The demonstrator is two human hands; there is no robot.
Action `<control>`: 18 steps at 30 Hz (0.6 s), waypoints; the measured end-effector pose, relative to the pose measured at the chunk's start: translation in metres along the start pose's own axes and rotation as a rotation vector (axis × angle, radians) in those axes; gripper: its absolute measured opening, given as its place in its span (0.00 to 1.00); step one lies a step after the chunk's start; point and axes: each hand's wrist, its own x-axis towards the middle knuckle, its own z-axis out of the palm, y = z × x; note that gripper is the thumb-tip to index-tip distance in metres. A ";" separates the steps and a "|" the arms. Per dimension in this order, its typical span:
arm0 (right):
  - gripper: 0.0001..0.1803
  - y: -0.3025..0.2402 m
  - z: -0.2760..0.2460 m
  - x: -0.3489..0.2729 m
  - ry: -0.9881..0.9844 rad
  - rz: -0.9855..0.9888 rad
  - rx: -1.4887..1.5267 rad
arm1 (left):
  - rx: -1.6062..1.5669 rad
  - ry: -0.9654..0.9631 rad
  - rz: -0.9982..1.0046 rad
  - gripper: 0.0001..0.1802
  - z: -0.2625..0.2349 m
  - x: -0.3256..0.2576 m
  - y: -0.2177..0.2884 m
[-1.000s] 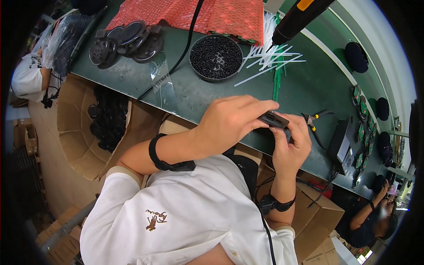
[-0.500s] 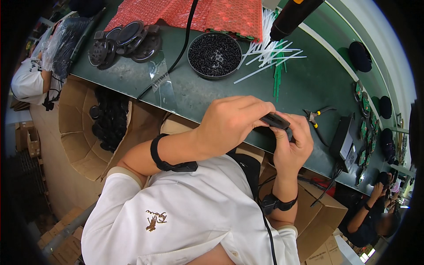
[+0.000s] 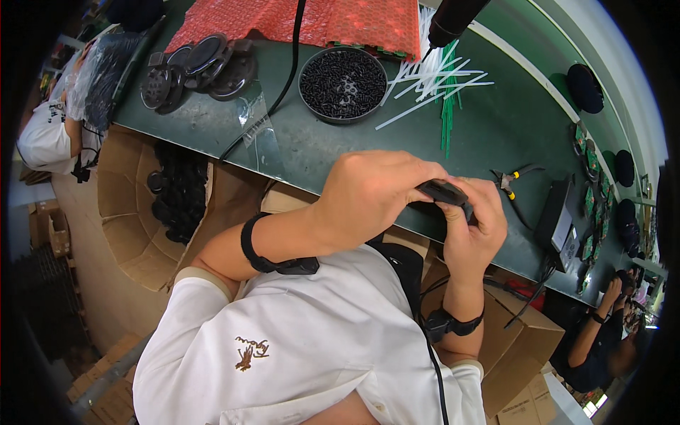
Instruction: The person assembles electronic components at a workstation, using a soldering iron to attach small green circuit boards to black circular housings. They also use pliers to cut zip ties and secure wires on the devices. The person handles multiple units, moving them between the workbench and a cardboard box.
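Note:
Both my hands grip one small black plastic piece [image 3: 443, 191] above the near edge of the green workbench. My left hand [image 3: 379, 195] pinches it from the left, thumb and fingers closed. On the other side, my right hand [image 3: 476, 216] has its fingers curled round the piece's right end. Fingers cover much of it, so its full shape is hidden. Beyond my hands stands a round dish [image 3: 343, 86] full of small black screws. White and green cable ties [image 3: 443, 85] lie to its right. A black electric screwdriver [image 3: 453, 21] hangs tip down above them.
Black round plastic housings [image 3: 202, 67] are heaped at the bench's left, by red bubble wrap [image 3: 297, 25]. Yellow-and-black cutters [image 3: 507, 185], a black box [image 3: 556, 219] and green circuit boards [image 3: 591, 191] lie right. A carton [image 3: 134, 212] of black parts stands left; another person [image 3: 595, 347] works right.
Both hands have stayed together on the black piece, which has tilted a little so more of its face shows. The right hand has shifted slightly to the right.

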 end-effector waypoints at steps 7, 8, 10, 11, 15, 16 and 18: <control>0.13 0.000 -0.001 0.003 -0.026 0.031 0.051 | -0.008 -0.006 -0.025 0.15 -0.002 0.002 -0.002; 0.13 -0.001 -0.001 0.003 -0.027 0.035 0.056 | -0.002 -0.012 -0.025 0.16 -0.003 0.002 -0.001; 0.13 -0.001 -0.002 0.003 -0.034 0.033 0.056 | 0.009 -0.025 -0.031 0.16 -0.004 0.001 -0.001; 0.13 -0.001 -0.002 0.003 -0.038 0.029 0.051 | 0.015 -0.033 -0.035 0.16 -0.004 0.000 -0.001; 0.14 -0.001 -0.002 0.002 -0.042 -0.003 0.052 | 0.006 -0.044 -0.040 0.17 -0.003 -0.003 -0.002; 0.14 -0.001 -0.002 0.002 -0.040 -0.010 0.052 | 0.004 -0.050 -0.046 0.17 -0.003 -0.004 -0.002; 0.13 0.001 -0.001 0.001 -0.037 -0.026 0.053 | 0.000 -0.062 -0.055 0.17 -0.004 -0.004 -0.001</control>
